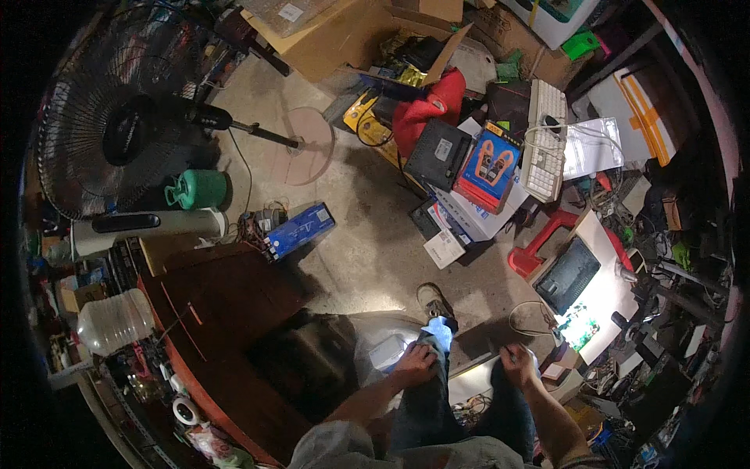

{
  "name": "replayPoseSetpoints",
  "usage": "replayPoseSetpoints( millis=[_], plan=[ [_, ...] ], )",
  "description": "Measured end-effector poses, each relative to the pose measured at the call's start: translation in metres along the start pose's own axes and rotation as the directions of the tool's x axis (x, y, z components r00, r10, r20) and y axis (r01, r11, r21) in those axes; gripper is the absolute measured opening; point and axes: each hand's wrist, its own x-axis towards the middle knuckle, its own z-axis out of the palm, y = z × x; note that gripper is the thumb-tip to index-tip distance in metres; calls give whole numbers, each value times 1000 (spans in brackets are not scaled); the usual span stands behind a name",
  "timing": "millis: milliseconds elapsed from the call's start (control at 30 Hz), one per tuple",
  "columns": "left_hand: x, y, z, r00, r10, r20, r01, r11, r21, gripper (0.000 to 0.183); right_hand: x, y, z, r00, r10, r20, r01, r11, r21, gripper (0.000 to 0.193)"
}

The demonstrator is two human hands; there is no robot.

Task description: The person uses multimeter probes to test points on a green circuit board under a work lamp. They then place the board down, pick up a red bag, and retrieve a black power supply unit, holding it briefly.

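My left hand [416, 366] lies on my left knee with its fingers curled. Whether anything is inside it is hidden. A light blue cloth or paper [441, 334] hangs over the knee just beyond it. My right hand [517, 365] is beside my right knee, fingers pinched together, with a thin dark tip near them that is too small to name. To its right, a brightly lit green circuit board [578, 325] lies on a white work surface [613, 270]. A black flat device casing [569, 276] rests there too, behind the board.
A stand fan [129, 129] stands far left, near a green gas canister [195, 190]. A blue boxed unit [298, 231] lies on the floor. Ahead are a keyboard [544, 141], a blue-and-red box [488, 166] and an open cardboard carton [336, 47]. A brown cabinet [226, 273] stands left.
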Motion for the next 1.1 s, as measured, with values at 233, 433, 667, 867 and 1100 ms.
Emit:
replayPoseSetpoints(
  millis=[233, 433, 667, 867, 1100],
  plan=[
    [-82, -54, 59, 890, -364, 274, 340, 931, 133, 40, 192, -167, 3, 972, -163, -172, 207, 938, 277, 25],
    [-52, -133, -79, 537, -843, 16, 807, 508, -300, 47, 347, -296, -77, 970, -101, -223, 220, 758, 614, 41],
    [226, -266, -408, 559, -829, 0, 511, 344, -788, 63, 530, -372, -104, 930, 82, -358, 112, 865, 489, 61],
    [474, -302, -562, 725, -676, -130, 311, 491, -814, 64, 588, -357, -58, 890, 240, -387, -26, 876, 482, 42],
    [542, -353, -557, 812, -450, -372, 432, 892, -134, 35, 579, -367, -52, 941, 338, -31, -105, 378, 920, 28]
  ],
)
